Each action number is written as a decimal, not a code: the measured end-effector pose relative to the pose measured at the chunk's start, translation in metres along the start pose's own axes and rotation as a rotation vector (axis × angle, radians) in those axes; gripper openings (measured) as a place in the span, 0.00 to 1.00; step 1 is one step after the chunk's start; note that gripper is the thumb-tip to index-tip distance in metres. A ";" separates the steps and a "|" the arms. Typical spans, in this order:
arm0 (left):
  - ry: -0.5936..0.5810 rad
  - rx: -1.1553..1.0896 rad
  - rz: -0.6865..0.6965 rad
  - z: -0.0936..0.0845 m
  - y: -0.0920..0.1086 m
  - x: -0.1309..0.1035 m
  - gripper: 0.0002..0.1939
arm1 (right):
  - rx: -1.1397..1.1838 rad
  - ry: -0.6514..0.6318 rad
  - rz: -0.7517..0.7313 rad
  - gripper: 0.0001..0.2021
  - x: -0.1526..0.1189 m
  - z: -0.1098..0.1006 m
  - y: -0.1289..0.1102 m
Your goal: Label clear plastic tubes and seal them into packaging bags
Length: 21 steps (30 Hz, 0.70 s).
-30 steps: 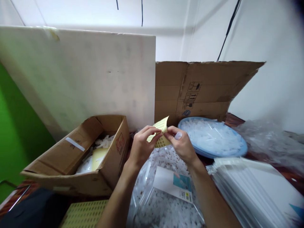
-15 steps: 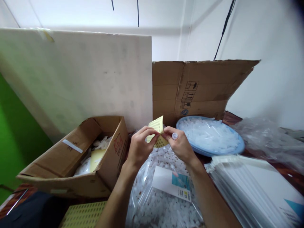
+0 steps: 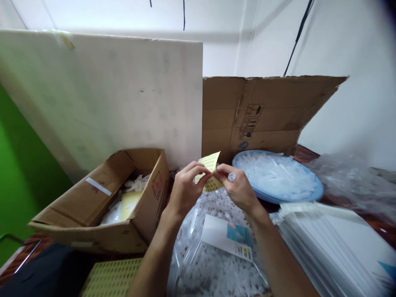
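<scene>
A yellow sticker sheet (image 3: 210, 161) printed with rows of small dark marks is bent between my two hands. My left hand (image 3: 185, 189) is closed, pinching the sheet's near edge between thumb and fingers. My right hand (image 3: 239, 190) meets it at the sheet's right side, fingers curled, with the round end of a small clear plastic tube (image 3: 232, 177) sticking out of its grip. The rest of the tube is hidden by the fingers. Below both hands lies a clear plastic bag (image 3: 213, 274) full of small whitish pieces, with a white and teal printed card (image 3: 218, 235) on it.
An open cardboard box (image 3: 148, 225) with plastic bits and a yellow sheet stands left. More sticker sheets (image 3: 111, 278) lie at the front. A blue basin (image 3: 315, 192) of clear plastic pieces is right, behind stacked white packets (image 3: 337, 235). A cardboard panel (image 3: 272, 97) stands behind.
The whole view has shifted slightly, so everything sits a little further right. Both hands keep their hold on the sheet and tube, with barely any finger movement.
</scene>
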<state>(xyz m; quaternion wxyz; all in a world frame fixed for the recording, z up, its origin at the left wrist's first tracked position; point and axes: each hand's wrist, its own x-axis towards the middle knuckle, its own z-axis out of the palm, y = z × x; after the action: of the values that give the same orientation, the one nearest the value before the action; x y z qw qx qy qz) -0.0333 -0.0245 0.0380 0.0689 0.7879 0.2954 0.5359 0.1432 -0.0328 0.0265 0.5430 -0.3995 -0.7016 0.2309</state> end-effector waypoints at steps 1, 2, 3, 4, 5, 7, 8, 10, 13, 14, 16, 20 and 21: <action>-0.011 0.003 0.004 -0.001 0.000 0.000 0.01 | -0.005 -0.003 0.000 0.06 0.000 0.000 0.000; -0.025 0.005 0.009 -0.001 0.000 0.000 0.01 | -0.011 -0.004 0.001 0.06 0.000 -0.001 0.001; -0.038 0.004 0.013 -0.002 0.000 0.001 0.02 | -0.017 -0.006 0.003 0.06 0.000 -0.001 0.001; -0.048 -0.002 0.015 -0.002 0.000 0.001 0.03 | -0.021 -0.012 0.005 0.06 0.000 -0.002 0.001; -0.054 -0.010 0.016 -0.002 -0.001 0.001 0.03 | -0.022 -0.016 0.006 0.07 0.000 -0.003 0.001; -0.058 -0.028 0.020 -0.002 -0.002 0.001 0.04 | -0.021 -0.027 0.002 0.07 0.001 -0.004 0.000; -0.059 -0.035 0.026 -0.002 -0.002 0.002 0.04 | -0.021 -0.031 -0.001 0.07 0.001 -0.004 0.000; -0.060 -0.041 0.039 -0.003 -0.002 0.002 0.04 | -0.022 -0.031 -0.011 0.07 0.001 -0.004 0.000; -0.062 -0.042 0.048 -0.003 -0.001 0.002 0.03 | -0.023 -0.031 -0.019 0.07 0.001 -0.004 -0.001; -0.060 -0.041 0.046 -0.003 -0.001 0.001 0.03 | -0.021 -0.035 -0.017 0.07 0.001 -0.003 -0.001; -0.052 -0.042 0.041 -0.003 -0.001 0.001 0.03 | -0.019 -0.039 -0.010 0.07 0.001 -0.004 0.000; -0.051 -0.050 0.039 -0.002 0.000 0.001 0.03 | -0.021 -0.044 -0.001 0.07 0.001 -0.005 0.000; -0.053 -0.052 0.038 -0.002 0.000 0.001 0.03 | -0.019 -0.045 -0.001 0.07 0.001 -0.005 0.000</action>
<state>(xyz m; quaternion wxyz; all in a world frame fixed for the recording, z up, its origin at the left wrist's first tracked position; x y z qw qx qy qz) -0.0348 -0.0242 0.0400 0.0869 0.8053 0.2645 0.5235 0.1481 -0.0328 0.0284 0.5235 -0.3991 -0.7158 0.2331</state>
